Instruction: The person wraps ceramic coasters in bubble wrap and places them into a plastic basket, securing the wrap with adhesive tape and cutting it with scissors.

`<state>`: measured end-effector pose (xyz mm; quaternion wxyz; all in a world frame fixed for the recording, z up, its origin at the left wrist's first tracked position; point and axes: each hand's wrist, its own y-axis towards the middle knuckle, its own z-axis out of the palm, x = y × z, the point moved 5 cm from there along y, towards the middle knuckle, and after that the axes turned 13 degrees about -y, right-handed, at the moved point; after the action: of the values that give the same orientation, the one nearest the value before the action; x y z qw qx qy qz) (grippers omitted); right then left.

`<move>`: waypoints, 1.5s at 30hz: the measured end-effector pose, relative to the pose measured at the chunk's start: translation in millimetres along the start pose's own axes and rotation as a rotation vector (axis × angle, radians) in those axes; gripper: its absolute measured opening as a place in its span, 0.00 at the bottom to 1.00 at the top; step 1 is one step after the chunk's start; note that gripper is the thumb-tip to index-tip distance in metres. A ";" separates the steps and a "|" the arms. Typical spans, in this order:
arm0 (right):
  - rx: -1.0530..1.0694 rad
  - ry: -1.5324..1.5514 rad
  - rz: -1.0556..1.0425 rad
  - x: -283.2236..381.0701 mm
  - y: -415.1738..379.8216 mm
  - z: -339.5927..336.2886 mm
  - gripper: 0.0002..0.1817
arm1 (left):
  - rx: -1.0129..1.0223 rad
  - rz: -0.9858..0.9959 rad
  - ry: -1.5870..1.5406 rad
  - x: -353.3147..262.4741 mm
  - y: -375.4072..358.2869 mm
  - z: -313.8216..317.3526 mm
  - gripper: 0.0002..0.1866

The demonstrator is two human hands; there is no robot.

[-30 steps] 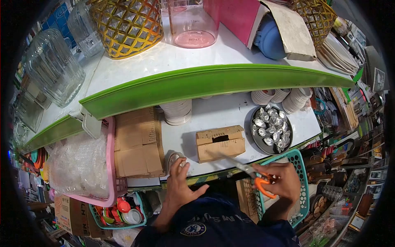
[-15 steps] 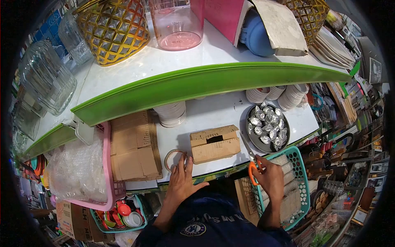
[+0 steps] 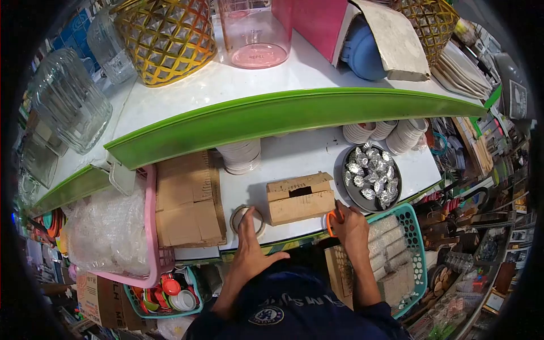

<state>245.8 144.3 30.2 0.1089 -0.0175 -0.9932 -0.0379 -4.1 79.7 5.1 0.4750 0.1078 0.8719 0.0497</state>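
Note:
My left hand [image 3: 251,249] reaches over the shelf edge with its fingers laid on a roll of tape [image 3: 260,228]; its thumb sticks out to the right, well apart. In my right hand [image 3: 352,231] is a pair of scissors with orange handles [image 3: 332,224], held low by the front edge; the blades hardly show. Between the two hands sits a small brown cardboard box [image 3: 300,208], a dark slot in its top. Just beyond my right hand is a dark round pan [image 3: 352,191] full of small silver fluted moulds [image 3: 371,173].
Left of the tape lie flattened cardboard boxes [image 3: 190,198] and a pink basket [image 3: 152,226] of bubble wrap. A teal basket [image 3: 416,249] with wrapped bundles stands at right. The green-edged upper shelf [image 3: 294,107] overhangs, bearing glass jars [image 3: 73,102]. Stacked white cups [image 3: 241,157] stand underneath.
My right hand has moved left with the scissors, toward the cardboard box. My left fingers have shifted from beside the tape roll to on top of it. The view has shifted slightly.

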 end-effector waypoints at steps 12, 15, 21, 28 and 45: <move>-0.090 0.074 -0.040 5.1 -0.8 -5.5 0.19 | -0.395 0.309 -0.592 -20.5 21.0 -9.9 0.75; -0.164 0.016 -0.027 12.6 -9.7 -32.4 0.14 | -0.426 0.325 -0.571 -24.2 26.4 -10.8 0.74; -0.318 0.357 -0.250 41.3 -23.5 -67.2 0.08 | -0.468 0.332 -0.583 -31.7 34.8 -11.3 0.74; 0.004 0.747 -0.416 77.6 -23.0 -63.5 0.12 | -0.453 0.415 -0.503 -37.9 36.2 -13.5 0.73; -0.304 0.642 -0.536 89.8 -13.7 -73.9 0.04 | -0.414 0.291 -0.338 -33.8 39.3 -27.2 0.57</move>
<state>173.4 127.3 120.7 0.3944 0.2373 -0.8616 -0.2139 -3.7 110.4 55.0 0.6131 0.1392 0.7273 0.2753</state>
